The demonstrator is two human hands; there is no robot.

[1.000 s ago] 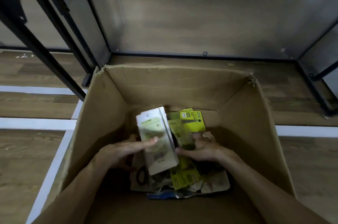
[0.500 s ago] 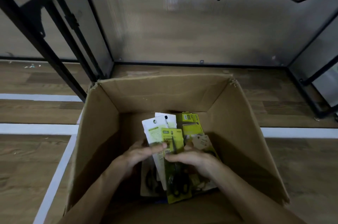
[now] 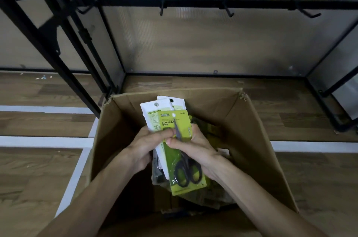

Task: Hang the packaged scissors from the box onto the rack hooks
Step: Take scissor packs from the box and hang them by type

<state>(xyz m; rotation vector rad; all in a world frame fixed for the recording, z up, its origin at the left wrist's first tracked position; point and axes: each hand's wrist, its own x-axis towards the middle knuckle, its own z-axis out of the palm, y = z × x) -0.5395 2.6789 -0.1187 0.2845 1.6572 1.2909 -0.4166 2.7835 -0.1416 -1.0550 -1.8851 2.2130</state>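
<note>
Three packaged scissors point(image 3: 183, 123) are held as one stack over the open box point(image 3: 257, 130) | long axis upright, hang holes pointed up toward the rack hooks point(image 3: 227, 9) | left hand point(image 3: 142, 148) and right hand point(image 3: 196, 148) are clamped on mid-stack | open room is seen between box rim and hooks.

the white packs point(image 3: 151, 114) are mostly hidden behind the green scissors pack point(image 3: 183, 123), the left hand point(image 3: 144, 144) and the right hand point(image 3: 195, 147). their small print is unreadable. deeper packs in the box point(image 3: 257, 151) are lost in shadow. the rack bar point(image 3: 193, 2) runs off the right edge.
</note>
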